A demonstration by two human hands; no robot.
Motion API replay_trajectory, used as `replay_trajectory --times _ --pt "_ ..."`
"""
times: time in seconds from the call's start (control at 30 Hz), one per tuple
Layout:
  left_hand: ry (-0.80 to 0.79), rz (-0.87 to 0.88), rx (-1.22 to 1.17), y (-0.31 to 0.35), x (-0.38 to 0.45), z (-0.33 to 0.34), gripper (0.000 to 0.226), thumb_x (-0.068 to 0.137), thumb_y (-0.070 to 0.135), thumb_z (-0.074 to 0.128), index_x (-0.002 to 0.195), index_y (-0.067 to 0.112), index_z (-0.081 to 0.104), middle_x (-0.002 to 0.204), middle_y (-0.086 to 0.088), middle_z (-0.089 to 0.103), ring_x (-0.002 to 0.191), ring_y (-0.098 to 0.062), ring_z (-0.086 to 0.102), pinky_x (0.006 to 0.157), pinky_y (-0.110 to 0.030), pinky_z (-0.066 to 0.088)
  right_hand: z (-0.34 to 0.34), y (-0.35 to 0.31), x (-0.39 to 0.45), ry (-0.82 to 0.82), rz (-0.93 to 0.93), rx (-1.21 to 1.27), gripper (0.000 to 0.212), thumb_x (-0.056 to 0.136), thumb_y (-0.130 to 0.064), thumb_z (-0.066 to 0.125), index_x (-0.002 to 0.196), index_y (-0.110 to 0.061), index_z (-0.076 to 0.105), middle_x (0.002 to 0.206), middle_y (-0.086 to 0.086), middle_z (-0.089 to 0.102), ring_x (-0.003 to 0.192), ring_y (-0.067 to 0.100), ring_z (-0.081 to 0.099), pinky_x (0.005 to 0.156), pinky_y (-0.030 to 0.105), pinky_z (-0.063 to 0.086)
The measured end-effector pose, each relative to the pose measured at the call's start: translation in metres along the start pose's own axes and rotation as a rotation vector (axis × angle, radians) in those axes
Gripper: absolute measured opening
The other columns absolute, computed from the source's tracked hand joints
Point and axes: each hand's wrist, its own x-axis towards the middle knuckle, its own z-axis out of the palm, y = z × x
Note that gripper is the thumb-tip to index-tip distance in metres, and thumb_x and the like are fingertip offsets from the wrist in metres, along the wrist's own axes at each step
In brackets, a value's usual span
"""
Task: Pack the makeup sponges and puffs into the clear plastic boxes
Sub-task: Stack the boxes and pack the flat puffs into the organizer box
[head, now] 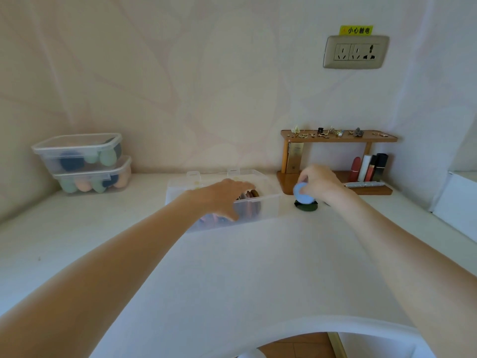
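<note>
Head-worn camera looks forward and down over the white table (258, 267).

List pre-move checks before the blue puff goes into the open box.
1. Blue puff pinched by right hand: ok.
2. Puff lifted off the dark puff below: cannot tell.
3. Open box lid up: ok.
4. Left hand out of the drop path: not ok, it rests over the box.
5. Room left in box: cannot tell.
</note>
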Motion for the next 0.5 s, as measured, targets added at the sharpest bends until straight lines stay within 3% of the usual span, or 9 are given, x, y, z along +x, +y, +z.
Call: replay_trajectory --times 0.13,0.23,0.33,0.43,0.5 --pt "-0.014 0.028 0.069 0.001 0.0 0.003 0.072 0.081 0.015 0.064 0.143 0.02 0.029 0.144 0.003 0.038 0.13 -0.018 0.038 0.097 -0.024 0.034 -0.006 -0.034 -0.001 0.147 -0.101 0.332 0.019 0.087 -0.004 0.059 0.106 -0.003 0.057 0.104 0.013 0.059 0.077 0.025 0.058 0.065 0.032 0.049" --pt "0.007 0.023 0.119 0.0 0.004 0.0 0.073 0.081 0.028 0.066 0.144 0.022 0.028 0.145 0.002 0.038 0.134 -0.021 0.034 0.109 -0.032 0.028 0.008 -0.052 -0.01 0.158 -0.195 0.223 0.013 0.088 -0.003 0.054 0.096 -0.008 0.045 0.092 0.01 0.048 0.081 0.025 0.047 0.068 0.034 0.04" --pt "0.086 0.019 0.031 0.004 0.005 -0.006 0.08 0.082 0.033 0.067 0.147 0.02 0.021 0.151 0.001 0.031 0.138 -0.022 0.029 0.112 -0.034 0.023 0.027 -0.059 -0.019 0.13 -0.241 0.065 0.011 0.091 -0.01 0.05 0.101 -0.004 0.053 0.095 0.013 0.055 0.087 0.028 0.051 0.069 0.036 0.04" --pt "0.134 0.077 -0.138 0.012 0.006 -0.008 0.084 0.08 0.024 0.069 0.147 0.02 0.019 0.15 0.003 0.033 0.134 -0.019 0.036 0.108 -0.029 0.03 0.037 -0.061 -0.02 0.141 -0.232 0.023 0.021 0.094 -0.012 0.045 0.1 -0.004 0.063 0.092 0.012 0.063 0.093 0.032 0.061 0.064 0.03 0.035" --pt "0.133 0.105 -0.205 0.016 0.01 -0.007 0.083 0.078 0.019 0.069 0.146 0.021 0.021 0.148 0.005 0.037 0.117 -0.019 0.05 0.099 -0.029 0.041 0.034 -0.062 -0.019 0.08 -0.222 0.046 0.025 0.093 -0.008 0.043 0.098 -0.001 0.067 0.097 0.014 0.068 0.091 0.032 0.063 0.064 0.03 0.04"
